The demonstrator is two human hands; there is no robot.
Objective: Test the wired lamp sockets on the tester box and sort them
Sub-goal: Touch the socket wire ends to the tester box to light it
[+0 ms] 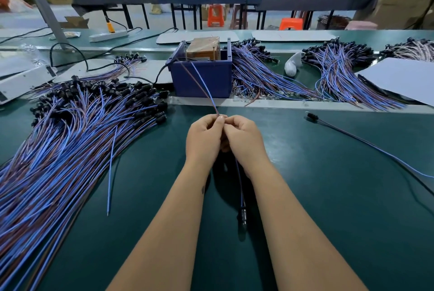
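Your left hand and right hand meet mid-counter, each grip pinching the blue-brown wire pair that runs up into the blue tester box toward the far edge. Its socket hangs between your forearms. Big pile of wired sockets at the left edge of the green counter; one lone socket lead toward the right edge.

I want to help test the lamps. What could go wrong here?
Both hands, left hand and right hand, pinch the thin wires reaching the blue tester box; a tug could pull them off. The dangling socket might snag. The big pile sits close, so sorted ones could get mixed.
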